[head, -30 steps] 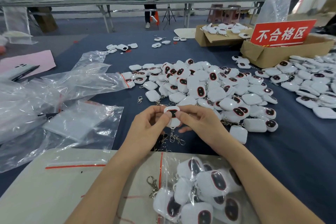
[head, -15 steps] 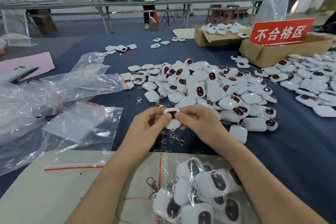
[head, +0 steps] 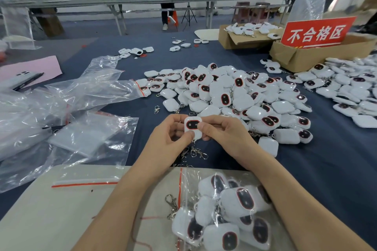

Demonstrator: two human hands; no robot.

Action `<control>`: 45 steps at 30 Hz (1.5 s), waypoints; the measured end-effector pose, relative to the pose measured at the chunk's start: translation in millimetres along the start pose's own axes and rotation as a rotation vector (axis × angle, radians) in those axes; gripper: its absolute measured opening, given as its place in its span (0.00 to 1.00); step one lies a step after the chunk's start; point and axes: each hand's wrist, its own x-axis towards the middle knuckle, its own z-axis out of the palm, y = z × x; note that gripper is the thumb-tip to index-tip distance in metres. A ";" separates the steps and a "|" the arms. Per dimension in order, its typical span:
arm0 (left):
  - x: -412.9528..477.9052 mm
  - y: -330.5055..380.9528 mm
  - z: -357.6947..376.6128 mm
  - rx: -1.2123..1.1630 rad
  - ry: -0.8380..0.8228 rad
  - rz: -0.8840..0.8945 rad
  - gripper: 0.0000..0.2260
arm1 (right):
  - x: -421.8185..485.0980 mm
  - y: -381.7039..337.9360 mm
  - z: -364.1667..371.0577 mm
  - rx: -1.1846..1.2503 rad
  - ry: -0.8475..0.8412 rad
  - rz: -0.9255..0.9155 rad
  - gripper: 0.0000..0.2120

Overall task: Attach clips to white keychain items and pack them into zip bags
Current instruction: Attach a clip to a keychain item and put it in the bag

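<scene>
A white keychain item (head: 192,126) with a dark oval window ringed in red is held up between both hands. My left hand (head: 170,139) pinches its left side and lower edge. My right hand (head: 221,136) pinches its right side. A metal clip (head: 199,153) hangs below the item, just over the blue cloth. Behind the hands lies a big heap of white keychain items (head: 234,98). A zip bag (head: 222,212) with several items inside lies near me, with a clip (head: 171,206) at its mouth.
Empty clear zip bags (head: 81,138) are spread at the left. Two cardboard boxes (head: 306,53) and a red sign (head: 316,31) stand at the back right. More items (head: 353,89) cover the right edge. A beige sheet (head: 61,210) lies near me. A person sits far behind.
Both hands have turned the item a little, so its dark window faces me more fully. The hands stay in the same spot.
</scene>
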 end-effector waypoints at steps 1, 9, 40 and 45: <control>0.0 -1.0 -0.2 0.011 0.002 0.001 0.11 | 0.1 0.0 0.0 -0.008 -0.007 0.000 0.06; 1.6 -4.4 1.2 0.006 0.010 -0.006 0.10 | 0.8 0.9 -0.1 -0.014 -0.020 0.017 0.06; -0.4 -4.0 11.8 0.246 0.035 0.125 0.18 | 2.2 2.1 5.7 0.043 -0.060 0.091 0.23; 1.6 -4.5 9.9 0.215 0.105 0.088 0.15 | 4.1 1.6 9.1 0.056 -0.014 0.124 0.18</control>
